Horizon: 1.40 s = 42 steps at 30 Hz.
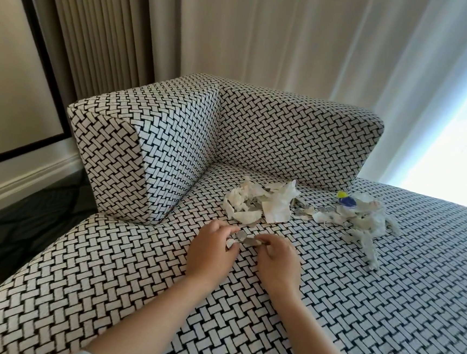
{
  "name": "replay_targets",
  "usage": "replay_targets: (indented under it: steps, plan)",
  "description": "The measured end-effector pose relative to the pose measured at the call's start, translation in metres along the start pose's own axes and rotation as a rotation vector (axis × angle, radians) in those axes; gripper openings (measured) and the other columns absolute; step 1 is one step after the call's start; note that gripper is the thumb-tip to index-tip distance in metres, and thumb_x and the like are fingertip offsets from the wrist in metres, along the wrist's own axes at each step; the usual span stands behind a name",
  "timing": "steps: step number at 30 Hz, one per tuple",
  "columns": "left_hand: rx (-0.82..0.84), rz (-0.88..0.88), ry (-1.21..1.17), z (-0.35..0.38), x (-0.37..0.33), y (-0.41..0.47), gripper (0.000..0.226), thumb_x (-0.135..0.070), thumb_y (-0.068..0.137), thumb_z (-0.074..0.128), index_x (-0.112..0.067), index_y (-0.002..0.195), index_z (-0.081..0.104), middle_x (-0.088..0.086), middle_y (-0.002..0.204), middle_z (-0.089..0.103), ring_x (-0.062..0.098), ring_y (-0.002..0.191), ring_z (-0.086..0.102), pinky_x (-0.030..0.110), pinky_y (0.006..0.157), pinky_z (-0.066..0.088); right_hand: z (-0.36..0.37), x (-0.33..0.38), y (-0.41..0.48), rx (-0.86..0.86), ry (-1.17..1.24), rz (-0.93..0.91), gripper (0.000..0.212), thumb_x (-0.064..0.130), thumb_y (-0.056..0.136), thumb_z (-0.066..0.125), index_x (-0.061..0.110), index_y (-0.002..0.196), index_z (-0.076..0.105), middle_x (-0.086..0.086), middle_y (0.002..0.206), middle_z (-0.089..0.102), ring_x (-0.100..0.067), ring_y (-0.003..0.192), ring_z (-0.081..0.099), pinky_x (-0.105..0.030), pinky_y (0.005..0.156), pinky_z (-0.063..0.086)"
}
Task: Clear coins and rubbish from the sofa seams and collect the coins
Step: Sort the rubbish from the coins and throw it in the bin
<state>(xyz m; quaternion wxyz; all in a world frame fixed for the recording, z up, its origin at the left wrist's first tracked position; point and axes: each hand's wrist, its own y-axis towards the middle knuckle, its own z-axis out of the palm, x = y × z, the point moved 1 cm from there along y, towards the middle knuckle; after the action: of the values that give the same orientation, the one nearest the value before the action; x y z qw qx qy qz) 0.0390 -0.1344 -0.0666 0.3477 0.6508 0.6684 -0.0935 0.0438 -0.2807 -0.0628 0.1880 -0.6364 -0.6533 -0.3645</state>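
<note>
Head view shows both hands close together, low over the sofa seat point(132, 286). The left hand point(211, 249) has curled fingers and holds a few coins point(234, 240) at its fingertips. The right hand point(277, 258), just beside it, pinches the same small stack from the other side. Just beyond the hands lies a pile of torn white paper point(261, 204). Beyond the right hand and more to its right are some loose coins point(308, 211), more crumpled paper point(364, 222) and a small blue and yellow thing point(345, 200), near the backrest point(286, 136)
</note>
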Motion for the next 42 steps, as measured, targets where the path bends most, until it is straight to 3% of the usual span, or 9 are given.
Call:
replay_targets:
  steps: [2, 5, 9, 13, 16, 20, 26, 32, 42]
  plan:
    - [-0.008, -0.001, 0.030, 0.002, -0.001, 0.001, 0.030, -0.037, 0.092, 0.057, -0.036, 0.121, 0.061, -0.016, 0.115, 0.053, 0.002, 0.105, 0.047, 0.021, 0.080, 0.048, -0.001, -0.001, 0.005, -0.050, 0.170, 0.097, 0.020, 0.017, 0.094, 0.056, 0.034, 0.091, 0.066, 0.013, 0.073, 0.066, 0.001, 0.054, 0.050, -0.014, 0.049, 0.034]
    - [-0.012, 0.009, 0.046, 0.003, -0.001, 0.001, 0.017, -0.038, 0.092, 0.058, -0.040, 0.108, 0.065, -0.019, 0.106, 0.054, 0.000, 0.098, 0.047, 0.019, 0.075, 0.047, -0.003, -0.003, 0.006, -0.121, 0.302, 0.160, 0.019, 0.018, 0.095, 0.057, 0.036, 0.091, 0.064, 0.009, 0.068, 0.065, -0.001, 0.049, 0.050, -0.014, 0.043, 0.038]
    - [-0.033, -0.013, 0.008, 0.002, -0.003, 0.005, 0.014, -0.044, 0.091, 0.057, -0.041, 0.102, 0.063, -0.021, 0.100, 0.055, -0.002, 0.088, 0.049, 0.014, 0.064, 0.042, -0.008, -0.001, 0.011, -0.087, 0.477, 0.295, 0.028, 0.011, 0.094, 0.056, 0.034, 0.096, 0.071, 0.009, 0.060, 0.064, -0.009, 0.043, 0.054, -0.038, 0.047, 0.057]
    - [-0.050, -0.049, -0.013, 0.004, -0.002, 0.017, 0.035, -0.047, 0.087, 0.061, -0.036, 0.120, 0.056, -0.017, 0.113, 0.051, 0.002, 0.100, 0.048, 0.026, 0.083, 0.050, -0.014, 0.001, 0.024, -0.057, 0.578, 0.412, 0.037, 0.001, 0.088, 0.049, 0.027, 0.086, 0.075, -0.009, 0.074, 0.069, -0.017, 0.051, 0.054, -0.027, 0.039, 0.050]
    - [-0.012, -0.063, 0.002, 0.010, 0.000, 0.027, 0.053, -0.048, 0.085, 0.063, -0.035, 0.134, 0.048, -0.010, 0.136, 0.042, 0.010, 0.125, 0.037, 0.033, 0.103, 0.039, -0.011, 0.004, 0.029, -0.093, 0.564, 0.410, 0.036, 0.002, 0.084, 0.047, 0.024, 0.075, 0.074, -0.009, 0.077, 0.072, -0.020, 0.054, 0.054, -0.022, 0.036, 0.044]
    - [0.030, -0.120, 0.022, 0.018, 0.000, 0.040, 0.057, -0.051, 0.086, 0.060, -0.035, 0.138, 0.043, -0.006, 0.147, 0.034, 0.015, 0.135, 0.029, 0.039, 0.111, 0.032, -0.003, 0.004, 0.028, -0.129, 0.500, 0.361, 0.034, 0.005, 0.084, 0.049, 0.027, 0.074, 0.072, -0.007, 0.069, 0.071, -0.014, 0.046, 0.055, -0.027, 0.034, 0.045]
    - [-0.041, -0.075, 0.099, 0.021, -0.002, 0.038, 0.022, -0.051, 0.086, 0.060, -0.033, 0.100, 0.059, -0.019, 0.101, 0.054, 0.009, 0.102, 0.044, 0.030, 0.089, 0.039, 0.000, 0.002, 0.025, -0.157, 0.505, 0.313, 0.030, 0.007, 0.084, 0.054, 0.029, 0.076, 0.071, 0.015, 0.069, 0.071, -0.014, 0.051, 0.061, -0.037, 0.049, 0.055]
    - [0.007, -0.156, -0.411, 0.001, -0.004, 0.026, 0.011, -0.027, 0.089, 0.061, -0.025, 0.087, 0.050, -0.009, 0.084, 0.058, 0.008, 0.066, 0.062, 0.031, 0.059, 0.055, -0.005, 0.004, 0.022, -0.118, 0.606, 0.318, 0.031, 0.005, 0.086, 0.054, 0.026, 0.076, 0.074, 0.010, 0.075, 0.074, -0.011, 0.056, 0.062, -0.034, 0.051, 0.056]
    - [-0.277, -0.302, -0.803, -0.068, 0.009, -0.004, 0.021, 0.002, 0.080, 0.055, -0.011, 0.067, 0.046, -0.003, 0.063, 0.047, 0.002, 0.052, 0.039, 0.013, 0.049, 0.039, 0.007, 0.087, 0.003, 0.078, 0.749, 0.223, 0.026, -0.002, 0.090, 0.057, 0.016, 0.083, 0.074, 0.002, 0.078, 0.074, -0.001, 0.055, 0.063, -0.015, 0.049, 0.048]
